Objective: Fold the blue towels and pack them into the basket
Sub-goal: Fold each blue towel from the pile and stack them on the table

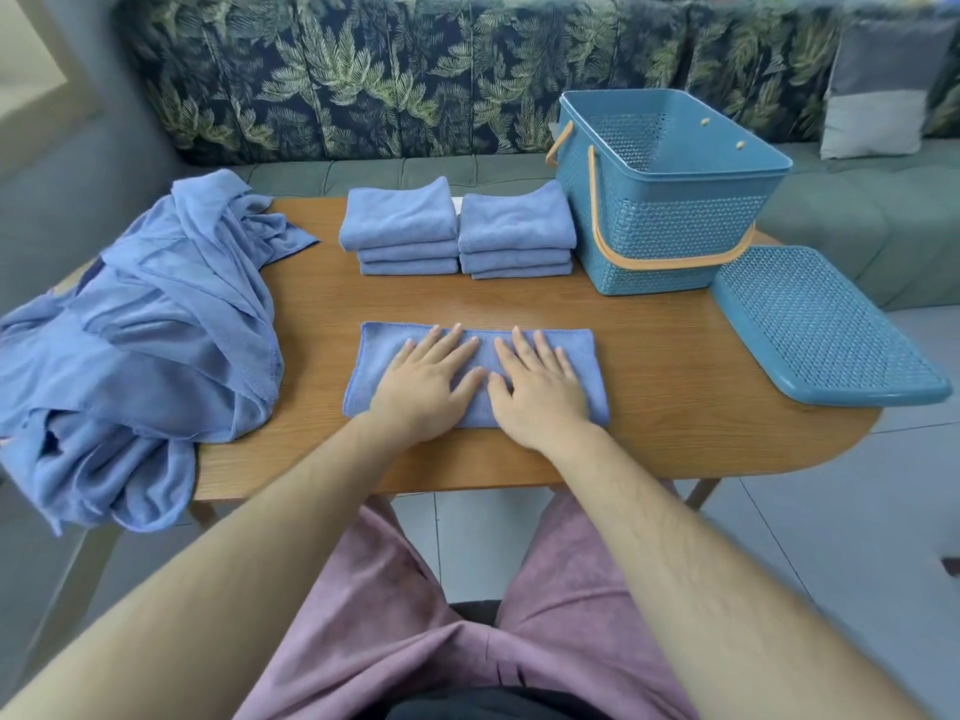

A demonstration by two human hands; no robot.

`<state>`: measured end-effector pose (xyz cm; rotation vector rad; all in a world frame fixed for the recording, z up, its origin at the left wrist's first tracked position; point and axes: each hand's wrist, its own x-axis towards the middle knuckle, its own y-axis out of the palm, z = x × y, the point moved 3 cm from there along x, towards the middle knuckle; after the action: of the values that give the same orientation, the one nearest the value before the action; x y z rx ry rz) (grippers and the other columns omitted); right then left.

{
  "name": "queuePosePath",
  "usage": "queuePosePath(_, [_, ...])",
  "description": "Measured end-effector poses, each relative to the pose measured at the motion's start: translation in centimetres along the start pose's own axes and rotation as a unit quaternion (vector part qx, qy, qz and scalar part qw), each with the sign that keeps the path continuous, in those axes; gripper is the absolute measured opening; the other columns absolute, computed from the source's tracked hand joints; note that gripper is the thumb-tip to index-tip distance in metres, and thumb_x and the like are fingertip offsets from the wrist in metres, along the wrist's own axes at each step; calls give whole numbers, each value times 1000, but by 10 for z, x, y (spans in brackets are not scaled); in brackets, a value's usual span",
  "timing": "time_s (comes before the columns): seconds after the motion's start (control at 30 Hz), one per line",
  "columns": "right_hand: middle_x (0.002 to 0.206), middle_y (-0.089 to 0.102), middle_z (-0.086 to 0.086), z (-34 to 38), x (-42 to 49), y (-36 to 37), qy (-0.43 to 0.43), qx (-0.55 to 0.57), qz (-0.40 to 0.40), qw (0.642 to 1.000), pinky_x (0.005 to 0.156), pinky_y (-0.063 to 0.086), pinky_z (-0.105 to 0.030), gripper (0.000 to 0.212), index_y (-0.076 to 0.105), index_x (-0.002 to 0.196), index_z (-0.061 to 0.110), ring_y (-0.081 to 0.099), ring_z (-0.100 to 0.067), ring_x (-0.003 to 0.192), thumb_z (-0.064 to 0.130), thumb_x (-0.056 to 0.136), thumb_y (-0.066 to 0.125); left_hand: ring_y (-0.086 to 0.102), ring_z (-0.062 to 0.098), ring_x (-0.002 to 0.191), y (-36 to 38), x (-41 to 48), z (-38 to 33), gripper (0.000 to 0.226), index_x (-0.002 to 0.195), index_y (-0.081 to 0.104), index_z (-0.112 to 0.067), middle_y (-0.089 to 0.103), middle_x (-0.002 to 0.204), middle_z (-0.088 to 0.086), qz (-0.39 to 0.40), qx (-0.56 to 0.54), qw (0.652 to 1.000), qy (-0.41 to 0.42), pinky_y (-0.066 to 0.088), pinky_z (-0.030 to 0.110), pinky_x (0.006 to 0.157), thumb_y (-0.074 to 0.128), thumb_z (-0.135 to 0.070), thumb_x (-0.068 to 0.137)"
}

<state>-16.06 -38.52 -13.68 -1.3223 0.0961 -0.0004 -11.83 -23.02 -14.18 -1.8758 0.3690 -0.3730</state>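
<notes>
From the head camera, the person is sitting at a wooden worktop (675,407) with both bare forearms stretched out over it. The left hand (426,381) and the right hand (540,389) are lying side by side, palms down, on a folded blue towel (376,363) at the near middle of the worktop. The fingers (447,345) of both hands are lying straight and slightly spread, pressing flat on the cloth and grasping nothing. The towel is lying as a long flat strip, running from nine o'clock to three o'clock under the hands.

At twelve o'clock from the hands, two stacks of folded blue towels are sitting just beside each other: the left stack (400,226) and the right stack (517,228). At about two o'clock, the blue basket (670,241) is standing upright and open, just beside the right stack, its orange handle (670,263) hanging down against the front wall. At three o'clock the basket's lid (826,324) is lying flat, jutting over the worktop's edge. At nine o'clock a heap of unfolded blue towels (145,324) is spilling over the left edge. A leaf-patterned sofa (363,70) is standing behind the worktop.
</notes>
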Motion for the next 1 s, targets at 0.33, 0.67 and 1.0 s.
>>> queuePosePath(0.33, [169,-7,9,-65,-15,-10,72,-9,-1,997,126,-9,-42,65,7,161,37,-10,-16,156,58,101,18,-1,10,154,-24,-9,67,69,158,22,-38,7,168,-10,50,-15,998,-36,-1,40,125,35,-67,97])
queuePosePath(0.67, [129,51,1,29,-27,-22,36,-30,-117,992,100,29,-44,42,62,120,31,41,-26,122,55,90,44,7,16,154,-32,2,24,64,143,47,-43,28,161,-18,57,-4,994,94,8,44,123,33,-38,81])
queuePosePath(1.0, [137,46,7,9,-7,-20,-10,11,-89,996,117,15,-48,42,63,122,43,33,-22,135,35,81,59,44,27,109,-40,-12,19,52,122,56,-39,47,110,-3,21,114,993,17,32,41,97,29,-57,83])
